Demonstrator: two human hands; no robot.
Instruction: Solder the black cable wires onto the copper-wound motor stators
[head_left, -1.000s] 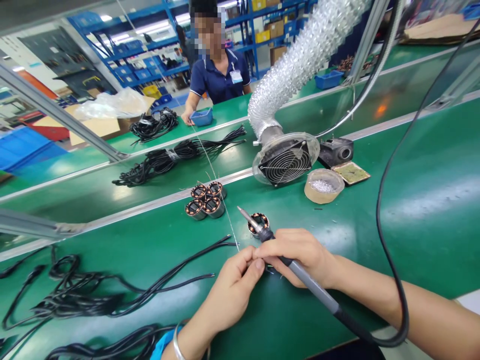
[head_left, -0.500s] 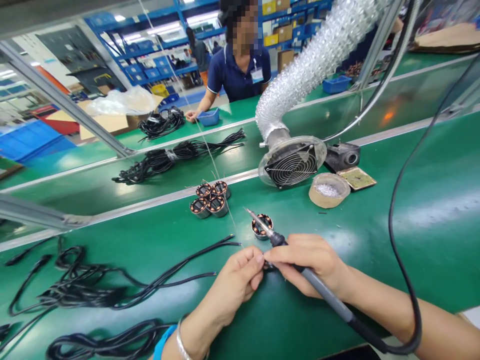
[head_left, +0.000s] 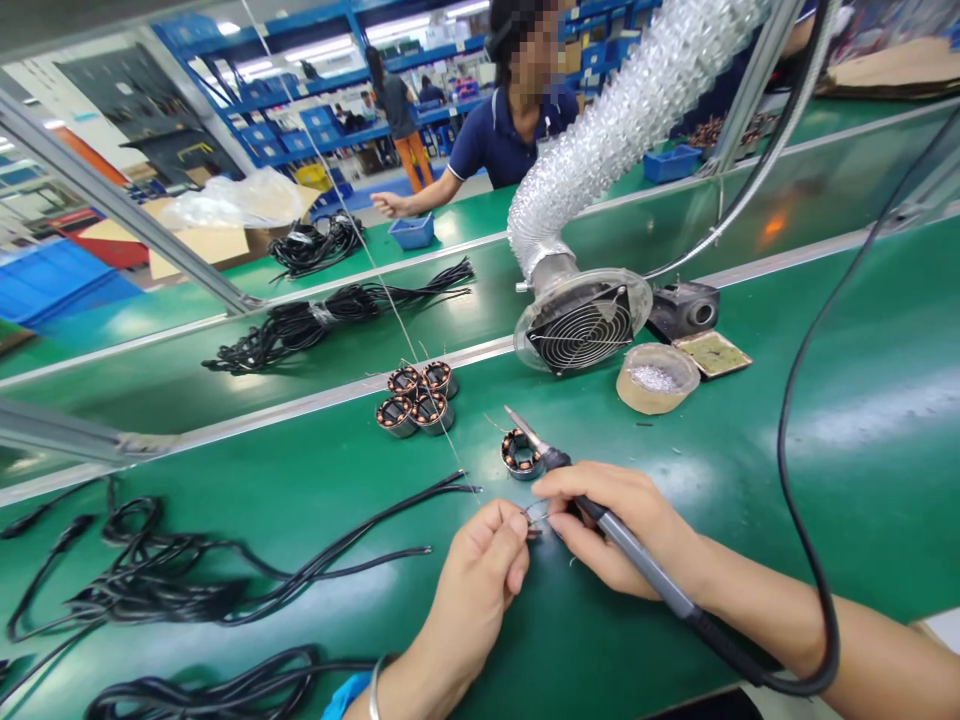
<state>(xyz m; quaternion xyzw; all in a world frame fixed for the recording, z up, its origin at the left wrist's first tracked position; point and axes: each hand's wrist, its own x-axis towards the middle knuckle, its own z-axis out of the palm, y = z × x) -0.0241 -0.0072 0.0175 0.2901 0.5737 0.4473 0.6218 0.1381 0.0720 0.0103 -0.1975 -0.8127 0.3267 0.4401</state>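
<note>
My right hand point(head_left: 626, 520) is closed around a soldering iron point(head_left: 637, 562), whose bare tip points up and left, in front of a copper-wound motor stator point(head_left: 521, 455). My left hand point(head_left: 484, 565) pinches thin wire point(head_left: 537, 510) between thumb and fingertips. A short loop of it spans the small gap to my right fingertips. Something small and dark sits at the left fingertips, too small to make out. A fine strand point(head_left: 390, 305) hangs from above and runs down to near my left hand.
Several more stators point(head_left: 416, 398) stand grouped further back. Black cables point(head_left: 165, 570) lie at left. A fume extractor fan point(head_left: 583, 330) on a foil duct, a round tub point(head_left: 658, 380) and a soldering iron holder point(head_left: 686, 310) stand at back right. A person point(head_left: 510, 140) works across the bench.
My hands have moved slightly apart, and the thin wire now shows between them. The iron's tip has shifted a little right and up. The person opposite has raised a hand off the bench.
</note>
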